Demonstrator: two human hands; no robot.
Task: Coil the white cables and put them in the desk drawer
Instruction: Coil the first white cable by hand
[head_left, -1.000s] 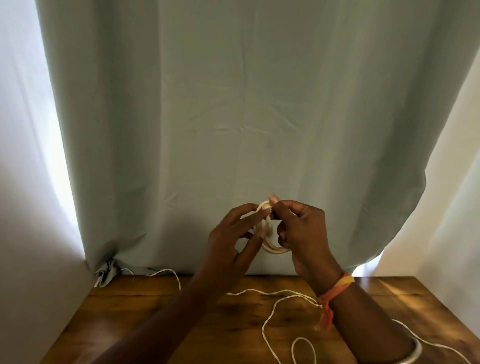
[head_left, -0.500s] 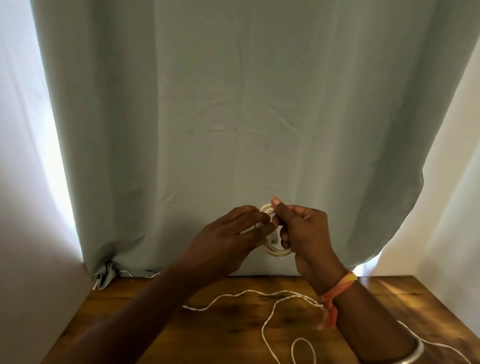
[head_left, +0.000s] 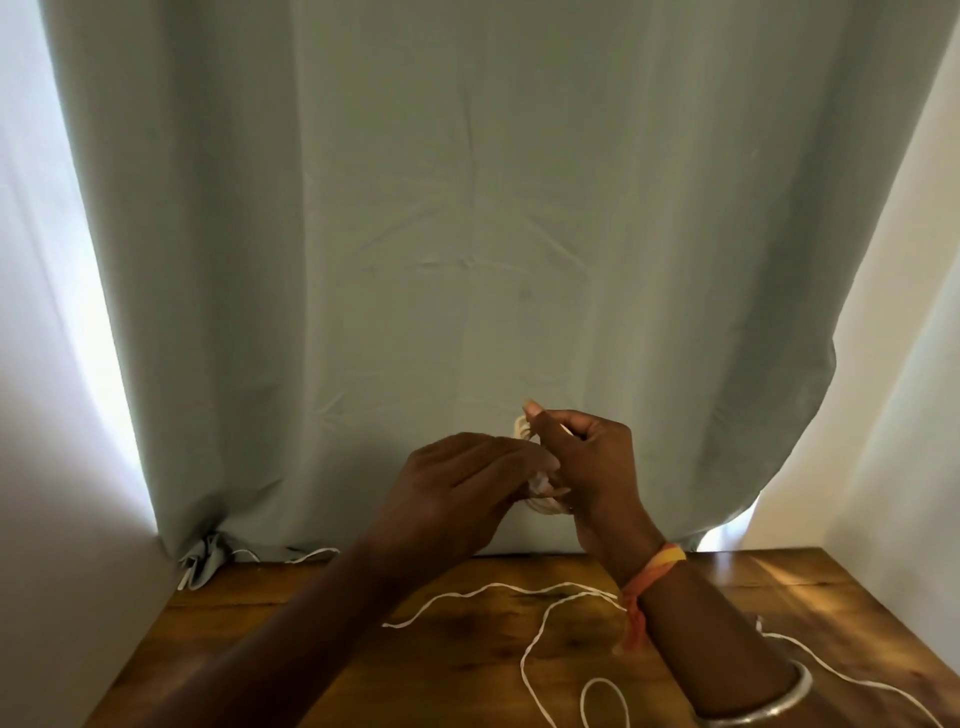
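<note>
While the person holds both hands up in front of the pale green curtain (head_left: 467, 208), we're clearly mid-coil on the first cable. The right hand (head_left: 597, 467) is closed around a small bundle of loops, the coil (head_left: 521, 427), with the thumb and forefinger pinched at the top of it, and the left hand (head_left: 457, 483) is tucked up against it with fingers curled onto something white at the lower edge, maybe a plug or the cable's end, too blurry for me to call. Looks like thin round white cord, smooth and springy, already a few turns deep. Down on the wooden desk (head_left: 831, 587), which has a warm glossy grain, loose white cable (head_left: 530, 587) is wandering about in lazy curves with a little loop near the front edge. More white cord (head_left: 311, 555) peeks out from under the curtain hem at the back. I'd guess the next bit needs the left hand to feed slack up while the right keeps the loops from springing apart. No drawer visible from this angle, so stowing is some way off.
</note>
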